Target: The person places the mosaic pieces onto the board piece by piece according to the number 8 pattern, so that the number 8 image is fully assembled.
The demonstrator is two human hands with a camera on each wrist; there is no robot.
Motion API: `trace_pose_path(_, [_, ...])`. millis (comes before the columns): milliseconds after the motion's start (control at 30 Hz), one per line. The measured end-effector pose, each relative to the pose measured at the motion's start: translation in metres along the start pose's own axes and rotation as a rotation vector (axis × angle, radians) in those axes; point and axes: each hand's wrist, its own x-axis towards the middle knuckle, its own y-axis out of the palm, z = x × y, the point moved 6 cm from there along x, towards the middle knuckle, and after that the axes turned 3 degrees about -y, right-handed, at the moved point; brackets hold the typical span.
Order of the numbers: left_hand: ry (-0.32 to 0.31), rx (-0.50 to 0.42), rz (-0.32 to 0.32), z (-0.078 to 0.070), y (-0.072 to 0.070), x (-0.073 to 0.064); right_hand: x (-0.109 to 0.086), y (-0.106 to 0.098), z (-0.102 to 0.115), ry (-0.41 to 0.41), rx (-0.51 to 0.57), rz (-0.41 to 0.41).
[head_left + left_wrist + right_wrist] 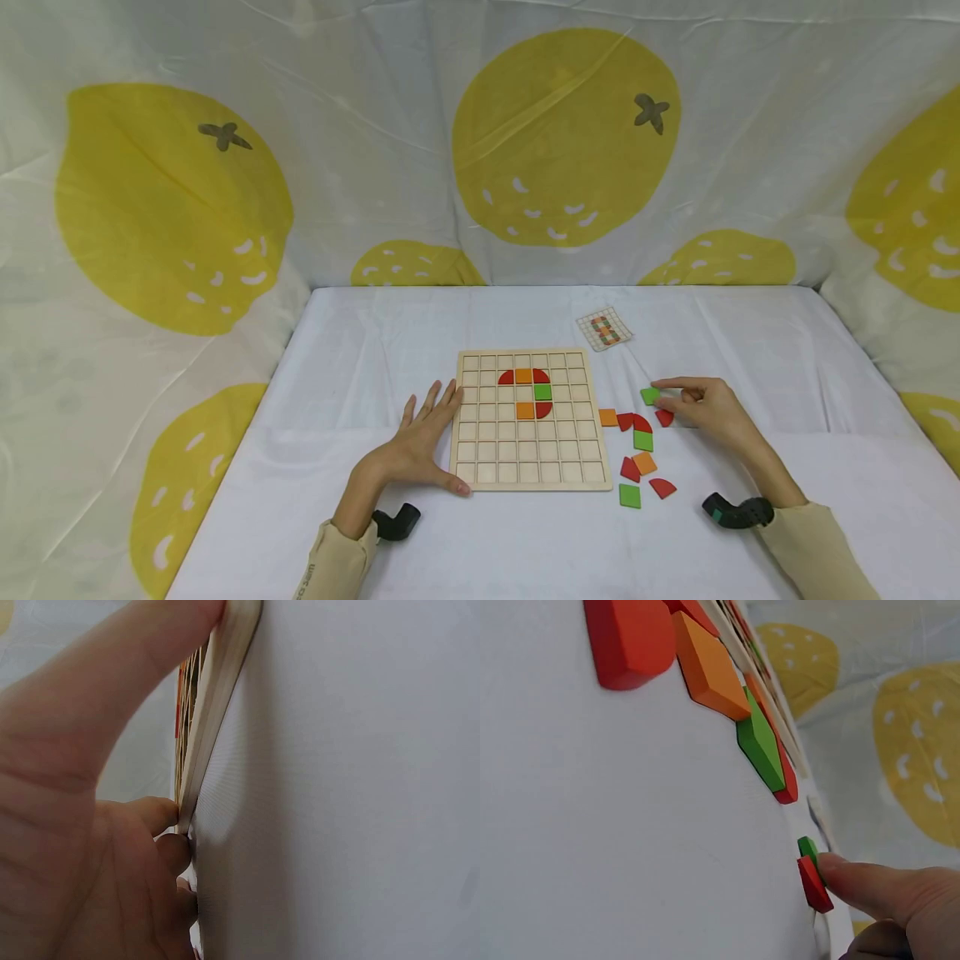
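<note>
A wooden grid board lies flat on the table, with several red, orange and green tiles set in its upper middle cells. My left hand rests at the board's left side, fingers spread, fingertips and thumb touching its edge; the left wrist view shows the thumb against the rim. Right of the board, my right hand pinches a green square tile between thumb and index finger. Just below that tile sits a red quarter-circle tile, which partly covers the green one in the right wrist view.
Loose tiles lie right of the board: an orange square, a green square, a red quarter circle and several others, some touching or overlapping. A small pattern card lies behind the board's right corner. Lemon-printed cloth hangs around the table.
</note>
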Motion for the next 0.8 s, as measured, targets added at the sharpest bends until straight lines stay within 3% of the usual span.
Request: trace_pose_path(800, [-0.009, 0.012, 0.011, -0.0008, 0.0002, -0.0001, 0.0054, 0.0053, 0.0031, -0.041, -0.043, 0.0])
